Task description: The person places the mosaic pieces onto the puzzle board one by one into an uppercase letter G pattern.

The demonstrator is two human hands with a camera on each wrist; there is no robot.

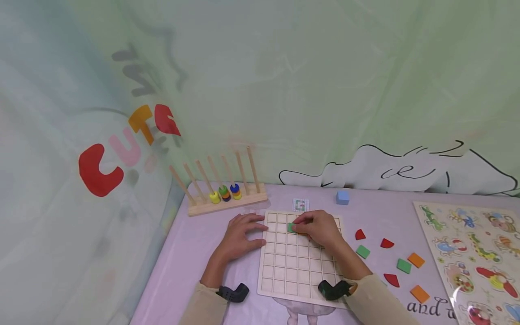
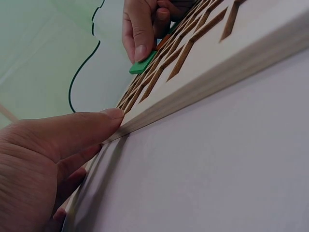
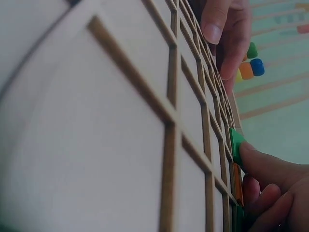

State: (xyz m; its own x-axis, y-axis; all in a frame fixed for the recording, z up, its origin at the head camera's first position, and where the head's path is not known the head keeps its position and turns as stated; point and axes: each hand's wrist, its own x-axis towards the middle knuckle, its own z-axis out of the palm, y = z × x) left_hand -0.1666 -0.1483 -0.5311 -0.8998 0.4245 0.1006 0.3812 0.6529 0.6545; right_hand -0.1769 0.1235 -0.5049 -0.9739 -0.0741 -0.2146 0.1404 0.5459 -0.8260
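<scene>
A wooden grid board [image 1: 280,262] lies on the table in the head view. My right hand [image 1: 321,228] is over its upper part, pinching a green square tile [image 1: 290,227] at the grid. In the right wrist view an orange tile [image 3: 238,183] sits beside that green one, with another green piece [image 3: 238,220] past it, partly hidden by my fingers. My left hand [image 1: 240,235] rests at the board's left edge, fingers spread and touching the rim. The left wrist view shows the left thumb [image 2: 96,123] against the board's side.
Loose red quarter-round pieces [image 1: 387,243], green squares [image 1: 404,266] and orange squares [image 1: 420,294] lie right of the board. A picture puzzle board [image 1: 443,266] is farther right. Behind stand a peg rack [image 1: 227,206] with coloured beads, a small pattern card [image 1: 300,205] and a blue block [image 1: 342,197].
</scene>
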